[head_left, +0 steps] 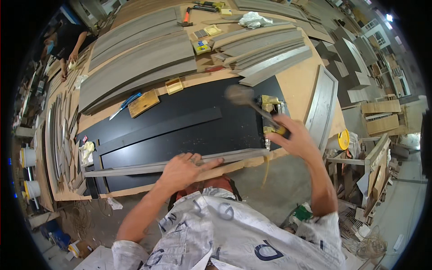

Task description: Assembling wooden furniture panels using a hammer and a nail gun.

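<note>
The long, slim grey wooden strip [234,156] lies along the near edge of the smooth black flat panel [211,137], and my left hand [183,168] rests over its middle, probably to stop it sliding; I can't tell whether those fingers pinch it or merely press. My right hand [288,135] has its fingers wrapped around the handle of a brown-headed mallet [239,96], blurred in the view, its head over the panel's right part, apparently lifted clear of the strip. Farther left, a rectangular brown wooden block [144,103] sits beside a blue-handled cutting tool [128,102], within easy reach, I'd judge. Beyond, flat grey wooden boards [139,67] lie stacked on the tan desk [294,85], perhaps to leave the near side for handling.
</note>
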A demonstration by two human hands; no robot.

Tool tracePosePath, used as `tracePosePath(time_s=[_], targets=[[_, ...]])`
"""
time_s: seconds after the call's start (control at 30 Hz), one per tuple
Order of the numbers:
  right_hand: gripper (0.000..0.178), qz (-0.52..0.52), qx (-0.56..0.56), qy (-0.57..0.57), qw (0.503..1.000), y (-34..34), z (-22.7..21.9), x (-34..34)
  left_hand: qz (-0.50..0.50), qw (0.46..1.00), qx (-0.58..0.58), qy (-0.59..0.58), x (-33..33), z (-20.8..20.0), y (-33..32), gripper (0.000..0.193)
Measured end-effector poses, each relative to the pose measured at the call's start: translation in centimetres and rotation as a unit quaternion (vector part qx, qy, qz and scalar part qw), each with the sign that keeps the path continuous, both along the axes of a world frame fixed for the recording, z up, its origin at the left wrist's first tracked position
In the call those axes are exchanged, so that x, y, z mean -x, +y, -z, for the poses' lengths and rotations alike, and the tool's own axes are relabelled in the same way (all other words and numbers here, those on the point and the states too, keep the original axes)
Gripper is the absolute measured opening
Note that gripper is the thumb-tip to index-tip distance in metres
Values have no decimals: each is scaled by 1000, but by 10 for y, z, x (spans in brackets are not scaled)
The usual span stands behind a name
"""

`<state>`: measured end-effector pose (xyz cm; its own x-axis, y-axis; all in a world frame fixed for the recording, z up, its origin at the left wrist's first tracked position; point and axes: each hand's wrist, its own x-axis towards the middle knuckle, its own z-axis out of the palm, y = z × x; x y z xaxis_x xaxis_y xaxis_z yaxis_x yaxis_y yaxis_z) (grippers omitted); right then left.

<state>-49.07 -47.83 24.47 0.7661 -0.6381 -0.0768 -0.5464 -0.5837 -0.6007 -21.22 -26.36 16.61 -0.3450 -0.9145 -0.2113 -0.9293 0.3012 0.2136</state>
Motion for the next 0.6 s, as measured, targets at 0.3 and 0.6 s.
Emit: tracePosePath(time_s=[0.3, 0.6], targets=[[18, 212, -195, -155, 945, 131, 37, 42, -64, 988, 139, 31, -108, 2, 72, 63], [19, -34, -2, -36, 999, 179, 25, -95, -162, 967, 190, 40, -172, 1, 142, 62]])
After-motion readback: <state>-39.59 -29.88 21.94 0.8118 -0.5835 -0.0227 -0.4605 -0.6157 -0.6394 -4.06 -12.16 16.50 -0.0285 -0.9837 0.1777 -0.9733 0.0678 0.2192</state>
